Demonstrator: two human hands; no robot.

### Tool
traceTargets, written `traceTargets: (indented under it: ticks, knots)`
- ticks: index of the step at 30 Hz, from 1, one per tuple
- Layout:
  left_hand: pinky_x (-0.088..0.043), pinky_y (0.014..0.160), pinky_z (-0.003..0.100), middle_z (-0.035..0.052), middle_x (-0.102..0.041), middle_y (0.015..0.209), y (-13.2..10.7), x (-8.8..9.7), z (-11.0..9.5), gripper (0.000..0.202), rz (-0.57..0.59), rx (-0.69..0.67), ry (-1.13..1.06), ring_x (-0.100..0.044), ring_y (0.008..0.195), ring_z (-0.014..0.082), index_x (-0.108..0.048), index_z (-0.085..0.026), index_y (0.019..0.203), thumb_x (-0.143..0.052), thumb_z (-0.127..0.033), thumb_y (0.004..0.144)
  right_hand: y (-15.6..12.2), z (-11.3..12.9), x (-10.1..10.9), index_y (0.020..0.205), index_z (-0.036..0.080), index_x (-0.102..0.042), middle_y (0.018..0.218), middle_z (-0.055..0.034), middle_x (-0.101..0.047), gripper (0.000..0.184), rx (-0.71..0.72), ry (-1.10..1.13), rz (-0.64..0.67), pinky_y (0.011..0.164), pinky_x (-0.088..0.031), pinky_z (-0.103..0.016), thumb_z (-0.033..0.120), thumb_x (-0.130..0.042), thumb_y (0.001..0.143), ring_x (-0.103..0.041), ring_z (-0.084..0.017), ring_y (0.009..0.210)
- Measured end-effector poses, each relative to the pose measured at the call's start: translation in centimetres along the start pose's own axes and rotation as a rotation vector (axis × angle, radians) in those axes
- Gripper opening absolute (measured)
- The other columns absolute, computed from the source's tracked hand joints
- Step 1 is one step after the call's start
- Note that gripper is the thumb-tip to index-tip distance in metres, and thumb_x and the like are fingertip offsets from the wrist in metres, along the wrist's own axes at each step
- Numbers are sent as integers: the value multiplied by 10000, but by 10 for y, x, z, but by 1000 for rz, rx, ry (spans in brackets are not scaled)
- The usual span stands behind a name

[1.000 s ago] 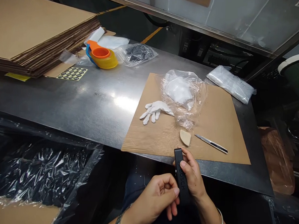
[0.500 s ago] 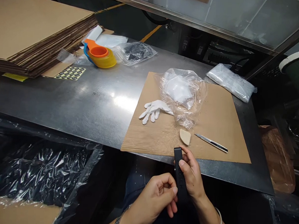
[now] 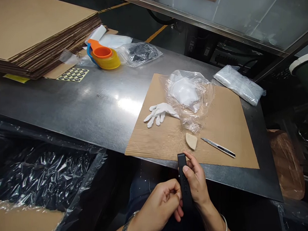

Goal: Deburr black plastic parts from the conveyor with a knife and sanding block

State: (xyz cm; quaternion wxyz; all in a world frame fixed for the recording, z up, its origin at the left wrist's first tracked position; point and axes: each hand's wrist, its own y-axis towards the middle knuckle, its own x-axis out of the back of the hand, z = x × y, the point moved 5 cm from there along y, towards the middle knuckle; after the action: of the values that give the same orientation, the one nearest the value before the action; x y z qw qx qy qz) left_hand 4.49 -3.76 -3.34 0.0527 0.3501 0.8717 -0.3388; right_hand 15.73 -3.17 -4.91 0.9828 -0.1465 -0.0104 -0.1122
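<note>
My right hand (image 3: 197, 182) grips a slim black bar-shaped piece (image 3: 184, 180), thumb on its face and fingers along its side. Faint lettering runs down the piece. Curled beside its lower part is my left hand (image 3: 161, 203), thumb and index finger pinched together; what they hold, if anything, is hidden. Just beyond, a beige wedge-shaped pad (image 3: 191, 141) lies on a cardboard sheet (image 3: 229, 125). To the pad's right is a slim utility knife (image 3: 218, 147). A white glove (image 3: 161, 113) rests at the left, touching a clear plastic bag (image 3: 186, 93) with white contents.
A tape roll on an orange dispenser (image 3: 103, 56) stands on the metal table (image 3: 99, 103), near a sheet of round stickers (image 3: 73, 74). Stacked cardboard (image 3: 43, 27) fills the far left. A plastic-wrapped packet (image 3: 239, 84) lies back right. A plastic-lined box (image 3: 45, 182) sits lower left.
The black piece and my right hand have shifted slightly left. My left hand keeps its pinch. The things on the table stay put.
</note>
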Motion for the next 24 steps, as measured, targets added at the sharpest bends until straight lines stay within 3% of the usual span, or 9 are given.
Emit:
traceTargets:
  ticks: [13,24]
  knots:
    - [-404,489,215,10,-581,576,1,0,-2,327,11,-17,16,-534,464,96,-466,-160,687,-506,-464,801,-1,-5,2,1185,162,-484,722,2,-541,495,-92,114,-42,557,-375,-250,473,-502,800,-469,-129,617]
    - [-403,528,239,25,-589,591,-2,3,-3,307,24,-23,59,-543,500,114,-466,-161,711,-486,-447,820,0,-1,0,1181,169,-483,751,5,-530,487,-76,115,-25,650,-394,-262,469,-510,799,-506,-150,714]
